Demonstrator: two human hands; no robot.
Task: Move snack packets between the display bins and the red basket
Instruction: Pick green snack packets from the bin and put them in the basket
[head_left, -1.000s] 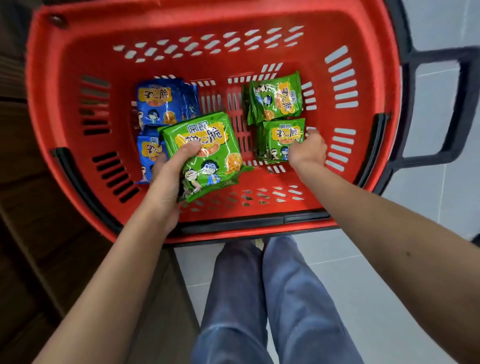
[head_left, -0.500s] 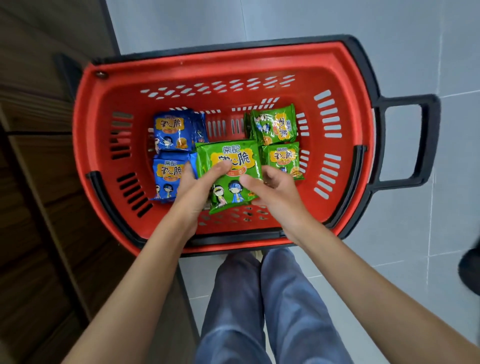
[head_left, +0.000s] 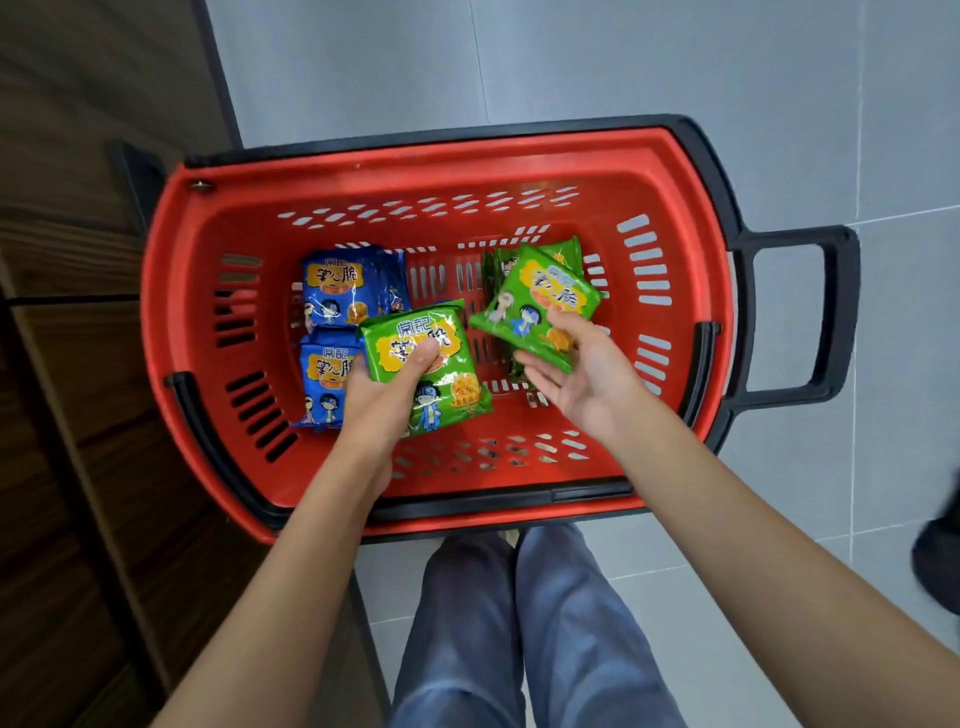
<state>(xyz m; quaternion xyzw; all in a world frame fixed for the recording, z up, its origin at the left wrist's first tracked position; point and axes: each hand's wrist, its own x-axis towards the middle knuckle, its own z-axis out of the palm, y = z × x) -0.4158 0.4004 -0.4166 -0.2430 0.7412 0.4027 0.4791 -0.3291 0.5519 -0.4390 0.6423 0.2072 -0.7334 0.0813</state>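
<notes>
The red basket (head_left: 197, 291) stands on the floor below me. My left hand (head_left: 382, 402) grips a green snack packet (head_left: 447, 358), thumb on its face, above the basket's middle. My right hand (head_left: 576, 371) holds a second green packet (head_left: 540, 296), tilted, its lower edge between thumb and fingers. More green packets (head_left: 563, 252) lie under it at the right. At the left of the basket floor lie stacked blue packets, one pile at the back (head_left: 343, 288) and one in front (head_left: 327, 384).
A dark wooden display unit (head_left: 67, 364) runs along the left, close to the basket. The basket's black handle (head_left: 836, 317) sticks out to the right over grey floor tiles. My legs (head_left: 519, 634) are just behind the basket's near rim. A dark shape (head_left: 940, 551) sits at the right edge.
The view has pulled back from the basket. My right hand has taken a green packet from the right pile and lifted it. My left hand still holds its green packet.
</notes>
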